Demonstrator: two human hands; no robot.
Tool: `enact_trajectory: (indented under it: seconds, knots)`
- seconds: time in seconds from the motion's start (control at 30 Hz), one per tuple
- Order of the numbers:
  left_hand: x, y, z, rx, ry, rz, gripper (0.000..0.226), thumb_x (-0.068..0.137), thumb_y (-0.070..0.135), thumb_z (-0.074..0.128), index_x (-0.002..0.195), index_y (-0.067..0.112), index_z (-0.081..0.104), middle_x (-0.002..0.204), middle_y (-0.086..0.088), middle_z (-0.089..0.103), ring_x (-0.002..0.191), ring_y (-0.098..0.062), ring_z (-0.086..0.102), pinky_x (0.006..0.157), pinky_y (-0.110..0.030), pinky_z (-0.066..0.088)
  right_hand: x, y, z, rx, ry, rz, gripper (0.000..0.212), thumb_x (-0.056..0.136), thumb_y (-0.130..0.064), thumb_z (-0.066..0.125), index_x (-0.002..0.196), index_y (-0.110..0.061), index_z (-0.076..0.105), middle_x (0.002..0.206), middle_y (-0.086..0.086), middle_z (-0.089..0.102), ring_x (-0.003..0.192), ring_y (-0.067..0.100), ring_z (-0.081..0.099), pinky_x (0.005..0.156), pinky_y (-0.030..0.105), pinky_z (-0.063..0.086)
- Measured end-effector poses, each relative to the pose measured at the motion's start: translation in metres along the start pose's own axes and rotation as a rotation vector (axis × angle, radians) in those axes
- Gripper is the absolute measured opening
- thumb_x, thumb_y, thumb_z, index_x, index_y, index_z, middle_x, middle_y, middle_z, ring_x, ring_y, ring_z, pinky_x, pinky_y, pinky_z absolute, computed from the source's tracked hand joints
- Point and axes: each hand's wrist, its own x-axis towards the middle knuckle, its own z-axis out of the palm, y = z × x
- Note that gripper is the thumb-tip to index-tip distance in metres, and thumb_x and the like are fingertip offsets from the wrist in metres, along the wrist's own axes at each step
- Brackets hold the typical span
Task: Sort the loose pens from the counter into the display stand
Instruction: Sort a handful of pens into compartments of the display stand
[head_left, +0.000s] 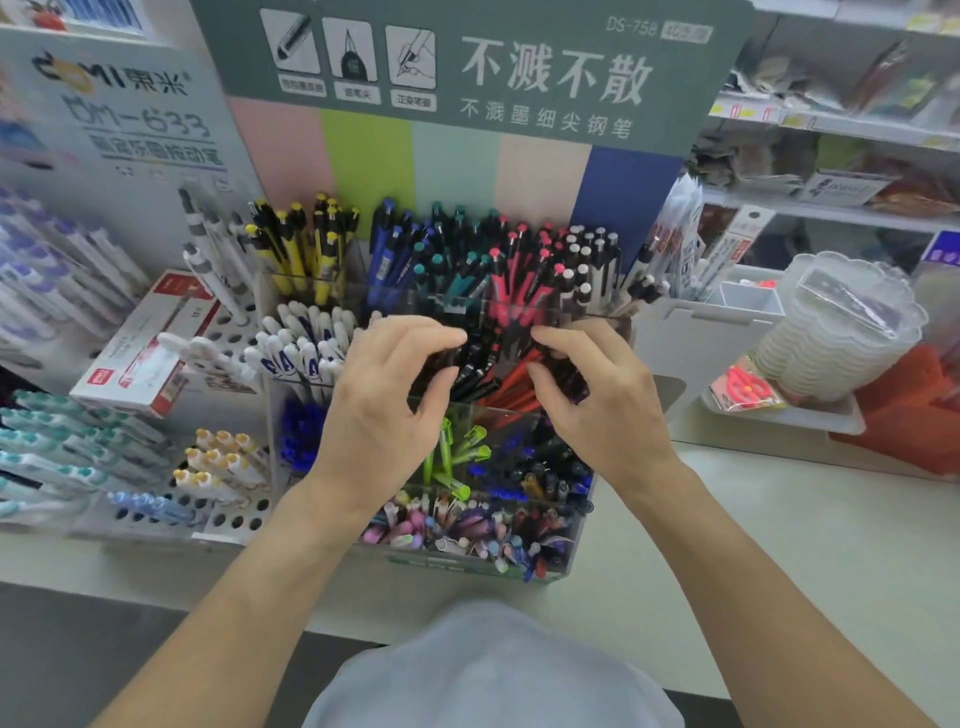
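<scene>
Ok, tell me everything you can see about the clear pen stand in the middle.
The stand is a clear plastic tiered rack split into compartments, sitting on the pale counter. Its back row holds upright yellow, blue, teal, pink and white-capped pens; the middle row holds white, black and red ones; the front rows hold blue, green and pastel pens. A striped card with a green header rises behind it. The left hand and right hand reach into the middle row, fingers curled among the black pens.

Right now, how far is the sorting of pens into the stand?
The display stand already holds many pens by colour. The left hand and the right hand both grip black pens over a middle compartment. No loose pens show on the visible counter, so little seems left.
</scene>
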Motion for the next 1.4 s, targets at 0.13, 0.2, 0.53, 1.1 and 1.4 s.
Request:
enact_trajectory:
  seconds: [0.13, 0.2, 0.53, 1.1, 1.4]
  knots:
    - [-0.009, -0.011, 0.005, 0.193, -0.031, -0.096, 0.021, 0.081, 0.01, 0.081, 0.101, 0.009, 0.074, 0.108, -0.009, 0.062, 0.108, -0.025, 0.052, 0.099, -0.04, 0.042, -0.004, -0.008, -0.004, -0.026, 0.006, 0.043, 0.028, 0.087, -0.005, 0.075, 0.114, -0.001, 0.071, 0.108, 0.014, 0.061, 0.103, 0.024, 0.059, 0.094, 0.028, 0.051]
    - [-0.01, -0.012, 0.004, 0.205, -0.01, -0.106, 0.021, 0.082, 0.015, 0.079, 0.103, 0.012, 0.077, 0.107, -0.009, 0.063, 0.106, -0.025, 0.052, 0.097, -0.039, 0.042, -0.006, -0.017, -0.006, -0.035, 0.053, 0.062, 0.03, 0.085, -0.007, 0.077, 0.113, -0.001, 0.07, 0.109, 0.014, 0.058, 0.104, 0.025, 0.058, 0.093, 0.031, 0.051]
    - [-0.012, -0.033, -0.016, 0.209, -0.086, -0.034, 0.05, 0.078, 0.006, 0.082, 0.125, 0.004, 0.066, 0.115, -0.012, 0.064, 0.112, -0.031, 0.055, 0.098, -0.05, 0.046, -0.003, -0.057, 0.014, -0.073, -0.25, 0.23, 0.066, 0.084, -0.026, 0.081, 0.141, -0.018, 0.048, 0.117, 0.0, 0.048, 0.073, 0.012, 0.049, 0.07, 0.017, 0.038]
    - [-0.013, -0.055, -0.006, 0.345, -0.017, -0.099, 0.048, 0.085, 0.047, 0.07, 0.12, 0.015, 0.068, 0.122, -0.011, 0.06, 0.12, -0.032, 0.05, 0.101, -0.048, 0.036, -0.025, -0.036, 0.016, -0.065, 0.233, 0.143, 0.03, 0.083, -0.012, 0.079, 0.109, -0.003, 0.069, 0.112, 0.013, 0.059, 0.109, 0.025, 0.053, 0.095, 0.047, 0.047]
    - [-0.009, -0.052, -0.005, 0.382, -0.038, -0.126, 0.049, 0.088, 0.056, 0.064, 0.121, 0.019, 0.066, 0.125, -0.008, 0.055, 0.125, -0.033, 0.042, 0.106, -0.055, 0.031, -0.009, 0.002, 0.023, -0.19, 0.336, 0.164, 0.019, 0.083, -0.028, 0.083, 0.088, -0.012, 0.074, 0.09, 0.0, 0.07, 0.09, 0.018, 0.06, 0.086, 0.026, 0.032]
